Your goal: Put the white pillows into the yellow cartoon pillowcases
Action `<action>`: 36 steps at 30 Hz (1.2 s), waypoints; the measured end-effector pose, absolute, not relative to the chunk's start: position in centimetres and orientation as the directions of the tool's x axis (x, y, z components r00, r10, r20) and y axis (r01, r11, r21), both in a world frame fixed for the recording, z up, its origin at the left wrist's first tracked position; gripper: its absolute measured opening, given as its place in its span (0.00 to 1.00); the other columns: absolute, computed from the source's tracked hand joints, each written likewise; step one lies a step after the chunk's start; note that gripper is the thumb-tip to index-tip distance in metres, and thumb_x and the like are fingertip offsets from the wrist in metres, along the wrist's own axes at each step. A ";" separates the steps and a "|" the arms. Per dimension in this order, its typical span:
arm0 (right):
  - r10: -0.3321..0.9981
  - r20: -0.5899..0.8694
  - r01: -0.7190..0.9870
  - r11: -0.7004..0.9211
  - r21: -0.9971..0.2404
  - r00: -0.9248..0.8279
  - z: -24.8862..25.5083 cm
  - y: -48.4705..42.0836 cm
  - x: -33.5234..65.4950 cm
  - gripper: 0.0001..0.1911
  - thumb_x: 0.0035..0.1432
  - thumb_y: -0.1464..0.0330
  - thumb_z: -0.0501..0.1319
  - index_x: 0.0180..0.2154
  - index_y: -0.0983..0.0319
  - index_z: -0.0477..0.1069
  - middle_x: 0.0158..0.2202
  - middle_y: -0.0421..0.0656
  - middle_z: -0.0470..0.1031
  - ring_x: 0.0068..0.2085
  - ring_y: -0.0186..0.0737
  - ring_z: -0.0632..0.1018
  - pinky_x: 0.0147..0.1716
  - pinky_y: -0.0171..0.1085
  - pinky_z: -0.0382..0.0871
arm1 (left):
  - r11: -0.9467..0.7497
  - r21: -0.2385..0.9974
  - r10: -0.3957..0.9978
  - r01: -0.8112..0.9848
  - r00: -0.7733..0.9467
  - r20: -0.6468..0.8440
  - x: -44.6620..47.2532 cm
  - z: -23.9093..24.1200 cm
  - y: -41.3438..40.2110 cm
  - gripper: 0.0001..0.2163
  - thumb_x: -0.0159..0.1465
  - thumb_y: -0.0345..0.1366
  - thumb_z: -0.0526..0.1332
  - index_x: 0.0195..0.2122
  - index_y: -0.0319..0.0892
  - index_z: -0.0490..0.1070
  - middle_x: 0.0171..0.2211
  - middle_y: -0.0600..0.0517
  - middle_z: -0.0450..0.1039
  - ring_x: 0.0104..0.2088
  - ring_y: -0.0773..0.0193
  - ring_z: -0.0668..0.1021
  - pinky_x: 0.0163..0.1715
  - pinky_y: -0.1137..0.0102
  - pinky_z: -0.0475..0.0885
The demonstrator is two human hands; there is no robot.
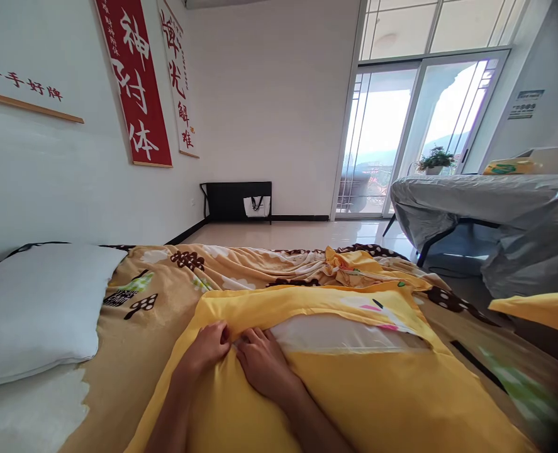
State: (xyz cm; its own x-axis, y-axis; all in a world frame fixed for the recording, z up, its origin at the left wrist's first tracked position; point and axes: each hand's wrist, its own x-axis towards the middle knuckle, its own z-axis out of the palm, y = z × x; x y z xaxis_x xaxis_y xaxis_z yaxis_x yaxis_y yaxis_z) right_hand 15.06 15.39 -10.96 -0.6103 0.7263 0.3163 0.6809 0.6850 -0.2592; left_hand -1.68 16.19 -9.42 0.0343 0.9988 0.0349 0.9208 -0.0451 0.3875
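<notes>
A yellow pillowcase (377,396) lies on the bed in front of me, with a white pillow (340,332) showing through its long opening. At the left end of that opening, my left hand (211,345) pinches the pillowcase edge with curled fingers. Close beside it, my right hand (263,358) has its fingers bent over the same edge, gripping the cloth by the pillow. Both fingertips are partly hidden in the folds. The far flap of the pillowcase carries a white and pink print.
A second white pillow (47,302) lies at the left on a patterned brown blanket (137,352). Crumpled yellow cloth (354,264) sits at the bed's far edge. A plastic-covered table (486,195) stands to the right, and a black folded panel (226,200) leans against the wall.
</notes>
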 end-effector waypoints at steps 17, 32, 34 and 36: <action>0.694 0.459 0.540 0.720 -0.436 -0.555 -10.3 15.0 15.2 0.16 0.58 0.73 0.55 0.48 0.58 0.65 0.48 0.43 0.73 0.51 0.41 0.71 0.51 0.39 0.58 | -0.165 0.440 0.972 0.883 0.069 0.226 -2.1 -8.6 16.2 0.08 0.61 0.31 0.51 0.27 0.42 0.66 0.31 0.48 0.74 0.33 0.62 0.75 0.34 0.71 0.64; 0.830 0.495 0.261 0.553 -0.791 -0.258 -9.1 15.1 14.9 0.07 0.60 0.68 0.53 0.35 0.61 0.70 0.34 0.41 0.78 0.34 0.36 0.76 0.34 0.33 0.64 | -0.334 0.569 0.934 0.751 0.183 0.306 0.3 -5.1 13.4 0.10 0.64 0.38 0.50 0.29 0.42 0.66 0.30 0.49 0.72 0.32 0.61 0.73 0.34 0.69 0.65; 0.856 0.470 0.210 0.510 -0.834 -0.214 -9.2 15.2 14.9 0.08 0.60 0.66 0.54 0.31 0.61 0.69 0.30 0.40 0.76 0.30 0.35 0.74 0.30 0.32 0.64 | -0.343 0.562 0.934 0.753 0.208 0.291 0.7 -4.8 13.2 0.11 0.65 0.38 0.49 0.29 0.43 0.66 0.30 0.48 0.72 0.33 0.61 0.73 0.34 0.69 0.65; 0.865 0.463 0.186 0.496 -0.848 -0.192 -9.3 15.4 14.9 0.09 0.59 0.66 0.55 0.28 0.61 0.68 0.26 0.39 0.75 0.27 0.33 0.72 0.28 0.31 0.62 | -0.351 0.547 0.933 0.760 0.229 0.279 1.0 -4.7 13.0 0.11 0.65 0.37 0.48 0.28 0.43 0.65 0.31 0.48 0.72 0.33 0.61 0.73 0.34 0.69 0.65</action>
State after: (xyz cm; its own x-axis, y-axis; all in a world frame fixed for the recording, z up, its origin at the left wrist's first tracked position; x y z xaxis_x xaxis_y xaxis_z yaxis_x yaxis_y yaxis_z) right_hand 14.92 15.39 -9.27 -0.1922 0.8651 0.4632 0.1859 0.4956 -0.8484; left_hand 0.95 12.99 -4.73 0.2291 0.9325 0.2792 0.7604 -0.3505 0.5468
